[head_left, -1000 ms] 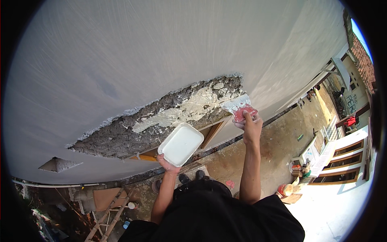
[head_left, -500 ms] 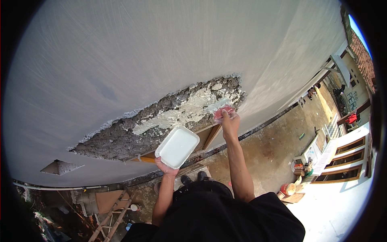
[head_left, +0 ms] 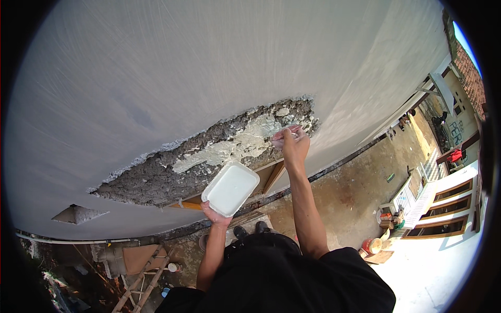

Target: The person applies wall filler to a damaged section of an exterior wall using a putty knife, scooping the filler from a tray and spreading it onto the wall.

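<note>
My left hand (head_left: 216, 215) grips a white rectangular tray (head_left: 231, 189) by its near left corner, tilted below the damaged part of the wall. My right hand (head_left: 296, 146) is closed on a red scraper (head_left: 288, 131) smeared with white. That scraper lies against the right end of a rough, broken patch (head_left: 141, 182) in the grey wall (head_left: 235, 57). Cream-white filler (head_left: 229, 151) covers the middle and right of the patch in an uneven layer. Fingers hide part of the scraper.
Under the patch is a wooden frame (head_left: 274, 176) in the wall. A wooden ladder (head_left: 141, 284) stands low at the left, near a white pipe (head_left: 73, 241). Over the concrete yard at the right are a red bucket (head_left: 371, 245) and a white building with wood-framed windows (head_left: 441, 227).
My right hand and the scraper have moved slightly up and left along the filler, with the wrist turned. The tray has stayed nearly where it was.
</note>
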Available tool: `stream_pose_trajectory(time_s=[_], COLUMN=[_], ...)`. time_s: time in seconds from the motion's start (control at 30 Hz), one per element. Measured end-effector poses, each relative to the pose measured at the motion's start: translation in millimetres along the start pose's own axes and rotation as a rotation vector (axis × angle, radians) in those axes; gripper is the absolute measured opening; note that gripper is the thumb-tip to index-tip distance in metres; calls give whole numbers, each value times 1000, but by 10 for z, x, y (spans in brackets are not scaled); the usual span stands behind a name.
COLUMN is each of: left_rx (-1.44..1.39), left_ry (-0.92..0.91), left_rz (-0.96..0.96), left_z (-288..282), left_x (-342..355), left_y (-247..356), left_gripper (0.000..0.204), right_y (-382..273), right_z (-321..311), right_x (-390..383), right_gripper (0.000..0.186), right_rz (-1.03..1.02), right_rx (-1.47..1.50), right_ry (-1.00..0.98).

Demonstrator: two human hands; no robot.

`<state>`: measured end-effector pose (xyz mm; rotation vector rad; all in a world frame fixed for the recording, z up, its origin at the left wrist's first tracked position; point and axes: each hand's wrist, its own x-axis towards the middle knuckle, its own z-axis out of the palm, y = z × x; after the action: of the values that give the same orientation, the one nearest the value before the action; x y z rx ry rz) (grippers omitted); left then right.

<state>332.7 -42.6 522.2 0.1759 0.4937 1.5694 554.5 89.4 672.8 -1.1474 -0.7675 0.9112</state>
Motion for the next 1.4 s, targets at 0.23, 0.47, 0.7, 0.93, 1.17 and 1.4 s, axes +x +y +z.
stream_pose_trajectory(time_s=[0.23,0.47,0.7,0.93,1.17,1.4], left_rx=[-21,-51,-41,8,45,26], left_ry=[-9,30,50,-7,30,26], left_rz=[-18,-8,5,-42,-21,-38], left_z=[60,96,73,78,-70,-27], left_x=[-43,-50,-99,-62,-19,-64], left_y=[19,29,-14,33,10,-8], left_gripper=[76,77,78,78,81,83], right_y=[-206,-598,-713,-458,-171,-26], right_z=[164,354,39,-403,-512,-546], right_x=[34,30,-225,-483,-650,-731], right_gripper=[12,15,17,23,18,13], right_rz=[5,-14,39,146,286,236], right_rx=[-10,81,98,-31,-180,-387], right_ry=[14,7,-44,-103,-408,-674])
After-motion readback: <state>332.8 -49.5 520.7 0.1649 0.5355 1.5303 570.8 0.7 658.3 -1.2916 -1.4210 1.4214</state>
